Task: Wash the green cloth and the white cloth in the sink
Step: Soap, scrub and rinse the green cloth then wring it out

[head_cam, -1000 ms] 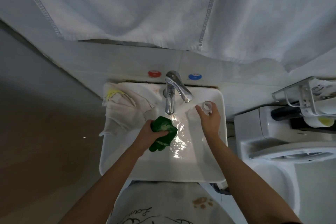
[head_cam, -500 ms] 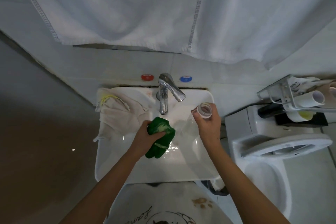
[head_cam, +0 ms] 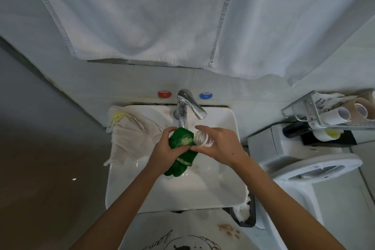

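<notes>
My left hand [head_cam: 165,149] grips the bunched green cloth [head_cam: 180,148] over the white sink [head_cam: 223,193], just below the chrome tap [head_cam: 185,107]. A pale patch shows on the cloth's top. My right hand [head_cam: 219,146] holds a small clear bottle [head_cam: 203,138] tipped sideways, its mouth touching the green cloth. The white cloth [head_cam: 132,134] lies draped over the sink's back left corner and rim, with a yellow strip at its far edge.
A large white towel [head_cam: 152,12] hangs overhead behind the tap. Red [head_cam: 164,94] and blue [head_cam: 204,95] round markers sit on the wall. A toilet [head_cam: 316,166] stands to the right, with a wire rack [head_cam: 316,111] of paper rolls above it. A dark bin [head_cam: 246,215] sits below the sink's right corner.
My right hand has brought the bottle leftward from the sink's right side and tipped it onto the green cloth. My left hand has lifted the cloth toward the tap.
</notes>
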